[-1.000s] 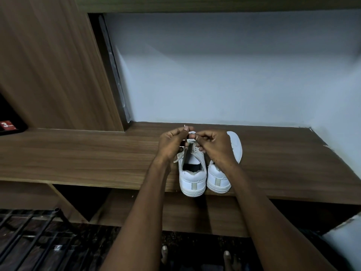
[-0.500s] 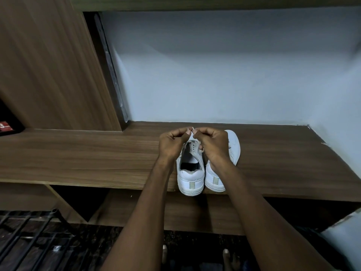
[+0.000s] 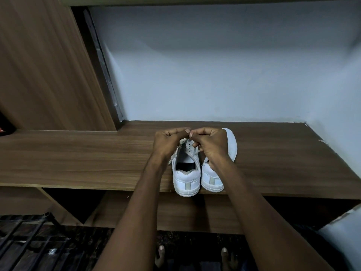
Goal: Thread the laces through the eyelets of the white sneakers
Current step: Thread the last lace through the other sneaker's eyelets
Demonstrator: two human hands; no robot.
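Two white sneakers stand side by side on the wooden shelf, heels toward me at its front edge. The left sneaker shows its open tongue and a row of eyelets. The right sneaker is partly covered by my right wrist. My left hand and my right hand meet above the left sneaker's eyelets, fingertips together. Both pinch the white lace, of which only a short strip shows below my right fingers. The lace tip is hidden between my fingertips.
A pale wall closes the shelf at the back and right. A wooden side panel rises at the left. Below the shelf is a lower board, a dark metal rack at bottom left, and my toes on the floor.
Both hands have stayed pinched together over the left sneaker, shifting only slightly. The sneakers have not moved on the shelf.
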